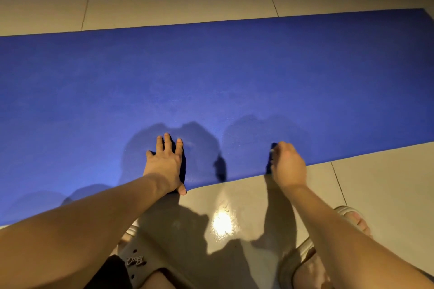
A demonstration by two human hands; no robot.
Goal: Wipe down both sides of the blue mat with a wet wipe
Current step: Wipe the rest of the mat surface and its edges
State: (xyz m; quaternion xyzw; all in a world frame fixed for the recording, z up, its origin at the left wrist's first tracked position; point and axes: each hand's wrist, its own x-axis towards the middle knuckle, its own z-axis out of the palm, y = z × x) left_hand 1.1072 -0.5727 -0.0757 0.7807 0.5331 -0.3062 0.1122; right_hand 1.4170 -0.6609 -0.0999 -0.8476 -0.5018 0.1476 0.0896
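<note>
The blue mat (211, 82) lies flat across the tiled floor, from the left edge of the view to the far right. Darker damp patches show on it around both hands. My left hand (165, 163) rests palm down on the mat near its front edge, with fingers spread and the thumb at the edge. My right hand (287, 164) is curled shut over the mat's front edge. A small pale bit, apparently the wet wipe (272, 151), shows at its fingertips. The rest of the wipe is hidden under the hand.
Pale floor tiles (375, 183) surround the mat, with a bright light glare (222, 222) just in front of it. My feet in grey slippers, one (138, 265) on the left and one (298, 263) on the right, stand close to the mat's front edge. A wall base runs along the top.
</note>
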